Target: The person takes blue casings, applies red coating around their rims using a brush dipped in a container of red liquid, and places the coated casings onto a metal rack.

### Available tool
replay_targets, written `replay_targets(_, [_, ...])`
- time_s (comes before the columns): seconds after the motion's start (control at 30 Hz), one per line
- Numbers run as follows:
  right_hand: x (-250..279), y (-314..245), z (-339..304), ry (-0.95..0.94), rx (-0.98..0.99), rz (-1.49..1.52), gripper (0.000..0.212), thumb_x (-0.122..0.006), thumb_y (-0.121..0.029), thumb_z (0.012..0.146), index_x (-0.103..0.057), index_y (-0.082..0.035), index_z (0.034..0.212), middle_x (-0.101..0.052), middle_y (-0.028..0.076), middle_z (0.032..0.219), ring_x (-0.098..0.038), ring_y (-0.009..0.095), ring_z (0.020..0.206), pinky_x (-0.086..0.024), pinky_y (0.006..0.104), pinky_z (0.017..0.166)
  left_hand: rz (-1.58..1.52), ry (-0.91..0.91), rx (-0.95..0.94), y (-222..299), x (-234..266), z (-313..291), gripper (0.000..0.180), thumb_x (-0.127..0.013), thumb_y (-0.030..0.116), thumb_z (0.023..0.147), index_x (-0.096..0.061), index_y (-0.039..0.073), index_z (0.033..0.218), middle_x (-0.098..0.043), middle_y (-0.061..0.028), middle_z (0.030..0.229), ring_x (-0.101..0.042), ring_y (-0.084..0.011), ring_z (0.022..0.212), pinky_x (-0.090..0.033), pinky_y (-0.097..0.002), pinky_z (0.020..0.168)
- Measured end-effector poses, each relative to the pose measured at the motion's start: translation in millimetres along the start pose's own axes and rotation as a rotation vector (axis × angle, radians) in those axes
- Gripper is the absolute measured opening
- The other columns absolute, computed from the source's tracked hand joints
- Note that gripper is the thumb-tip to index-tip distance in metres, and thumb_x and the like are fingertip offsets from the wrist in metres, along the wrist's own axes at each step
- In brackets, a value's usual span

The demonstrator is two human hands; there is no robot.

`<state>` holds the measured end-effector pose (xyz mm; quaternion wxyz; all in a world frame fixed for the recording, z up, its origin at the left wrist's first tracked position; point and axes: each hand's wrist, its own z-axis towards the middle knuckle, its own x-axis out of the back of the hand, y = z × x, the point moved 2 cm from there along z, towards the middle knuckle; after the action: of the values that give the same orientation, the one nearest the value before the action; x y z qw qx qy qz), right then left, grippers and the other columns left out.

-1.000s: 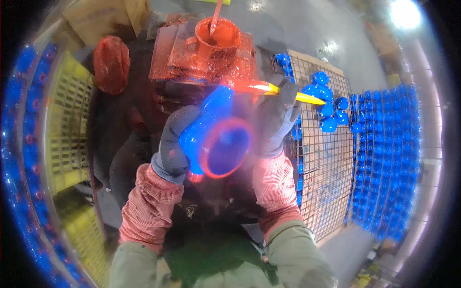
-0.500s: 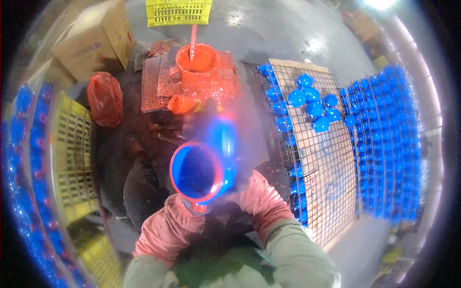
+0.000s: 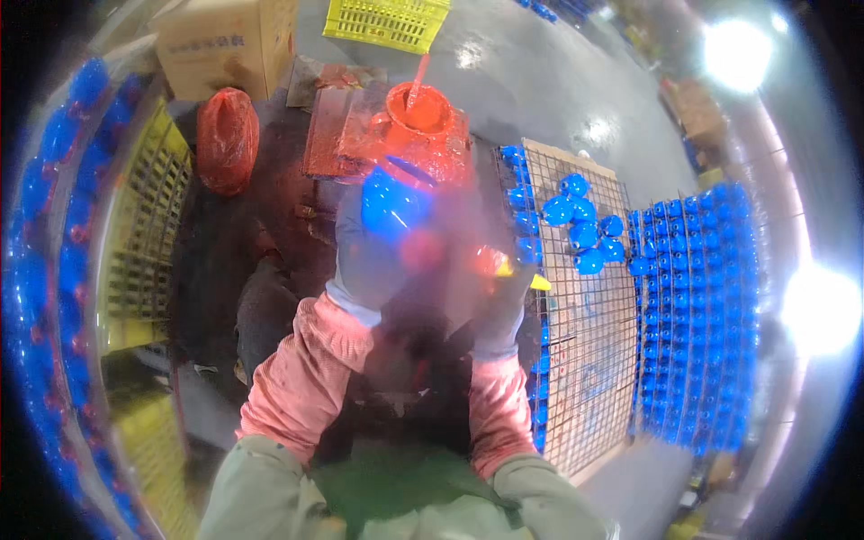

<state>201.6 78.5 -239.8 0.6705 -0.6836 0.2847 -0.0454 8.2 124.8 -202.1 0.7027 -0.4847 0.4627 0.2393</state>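
A glossy blue rounded vessel (image 3: 389,205), its open mouth tipped toward the far side, is held up in front of me. My left hand (image 3: 360,265), in a grey glove, grips it from the left. In my right hand (image 3: 499,310), also gloved, is an orange-smeared tool with a yellow end (image 3: 540,283); blur hides its exact kind. A red-orange smudge lies between the hands, too hazy to make out. Beyond them stands a paint-covered orange pot (image 3: 421,110) with a stick (image 3: 418,79) in it, on an orange-stained board (image 3: 326,135).
At right, several round blue pieces (image 3: 583,211) sit on a wire rack (image 3: 589,351), beside a dense rack of blue pieces (image 3: 693,324). Yellow crates (image 3: 135,243) and more blue pieces (image 3: 36,297) line the left. A red bag (image 3: 227,142) and cardboard box (image 3: 225,45) stand far left.
The blue vessel has moved away from me and turned, its mouth now facing the far side. My right hand has come apart to the right, holding the orange-smeared tool. The view has shifted.
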Motion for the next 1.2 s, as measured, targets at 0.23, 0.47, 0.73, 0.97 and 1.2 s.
replay_targets(0.23, [7, -65, -84, 0.038, 0.081, -0.155, 0.053, -0.048, -0.055, 0.093, -0.059, -0.004, 0.104, -0.049, -0.001, 0.065, -0.041, 0.006, 0.049, -0.030, 0.0210, 0.044, 1.248, 0.020, -0.365, 6, 0, -49, 0.062, -0.060, 0.040, 0.089, -0.036, 0.004, 0.134, -0.054, -0.0127, 0.118, -0.056, -0.0267, 0.110, -0.048, -0.0393, 0.095])
replay_targets(0.47, [13, -115, -114, -0.099, 0.392, -0.098, 0.039, -0.058, -0.037, 0.089, -0.062, 0.001, 0.098, -0.060, 0.005, 0.076, -0.054, 0.012, 0.064, -0.040, 0.0239, 0.051, 2.525, -0.658, -0.966, -79, -64, -132, 0.036, -0.075, 0.007, 0.065, -0.062, 0.006, 0.098, -0.059, -0.0156, 0.110, -0.060, -0.0362, 0.096, -0.048, -0.0457, 0.088])
replay_targets(0.73, [36, -107, -143, -0.315, 0.491, 0.101, 0.011, -0.058, -0.014, 0.087, -0.056, -0.003, 0.090, -0.064, 0.012, 0.082, -0.056, 0.013, 0.064, -0.047, 0.0270, 0.056, 2.752, -0.680, -1.266, -99, -61, -177, 0.043, -0.074, 0.013, 0.070, -0.062, 0.010, 0.111, -0.054, -0.0197, 0.124, -0.053, -0.0398, 0.111, -0.044, -0.0504, 0.094])
replay_targets(0.97, [53, -101, -149, -0.244, 0.804, -0.209, 0.018, -0.063, -0.019, 0.084, -0.062, -0.002, 0.089, -0.067, 0.015, 0.086, -0.061, 0.026, 0.074, -0.048, 0.0376, 0.069, 2.887, -0.064, -1.065, -103, -58, -189, 0.076, -0.083, 0.015, 0.059, -0.053, 0.012, 0.128, -0.045, -0.0162, 0.131, -0.043, -0.0372, 0.121, -0.037, -0.0486, 0.101])
replay_targets(1.2, [72, -80, -136, -0.005, 1.525, -0.862, 0.026, -0.070, -0.028, 0.083, -0.062, -0.004, 0.092, -0.063, 0.014, 0.089, -0.061, 0.033, 0.078, -0.050, 0.0422, 0.071, 2.792, -0.046, -1.270, -93, -77, -222, 0.078, -0.084, 0.021, 0.060, -0.050, 0.005, 0.128, -0.045, -0.0191, 0.128, -0.045, -0.0365, 0.120, -0.039, -0.0474, 0.101])
